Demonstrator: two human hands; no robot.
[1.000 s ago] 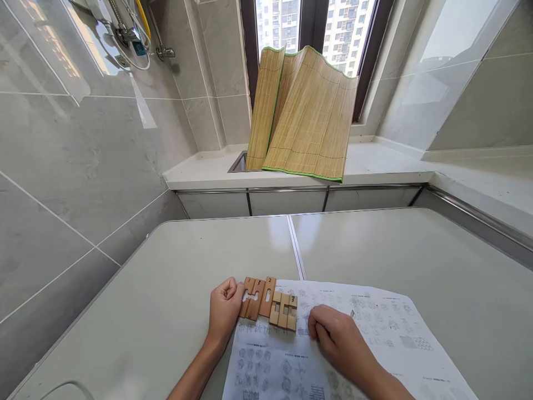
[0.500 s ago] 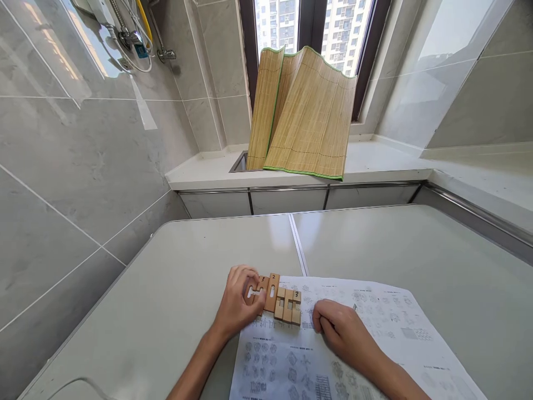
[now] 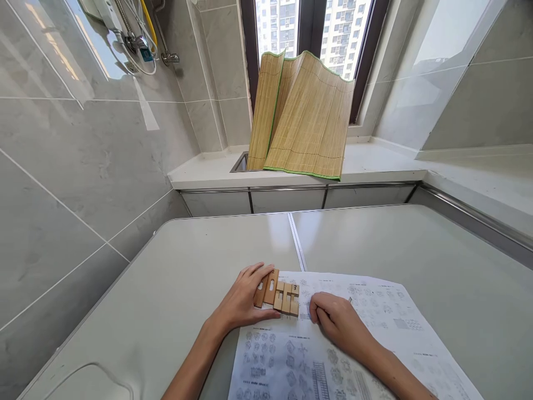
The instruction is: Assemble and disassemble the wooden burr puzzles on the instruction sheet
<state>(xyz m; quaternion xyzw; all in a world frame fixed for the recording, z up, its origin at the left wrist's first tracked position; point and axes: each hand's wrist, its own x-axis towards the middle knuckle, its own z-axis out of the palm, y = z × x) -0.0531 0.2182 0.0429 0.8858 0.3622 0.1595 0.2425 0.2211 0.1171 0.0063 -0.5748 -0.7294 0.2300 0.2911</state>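
Note:
Several notched wooden puzzle pieces lie side by side in a row on a printed paper sheet [image 3: 358, 339]. The paler piece [image 3: 286, 299] at the right end of the row is marked 3. Left of it is a browner slotted piece [image 3: 270, 286] marked 2, and another brown piece [image 3: 260, 291] is partly covered by my left hand [image 3: 244, 297]. That hand curves around the left end of the row, with its index finger at the far edge and thumb along the near edge. My right hand [image 3: 339, 319] rests curled on the paper just right of the pieces; its inner fingers are hidden.
The pale table [image 3: 166, 311] has a seam [image 3: 296, 241] across its middle. A white cable [image 3: 95, 365] lies at the front left. Beyond the table, a bamboo mat [image 3: 310, 122] leans over a sink edge [image 3: 239, 163] on the white counter [image 3: 200, 172]. Tiled walls stand at both sides.
My left hand has spread from a pinch at the leftmost pieces to a wider span, thumb reaching right along the near edge. The right hand stays curled in place. The view has shifted slightly.

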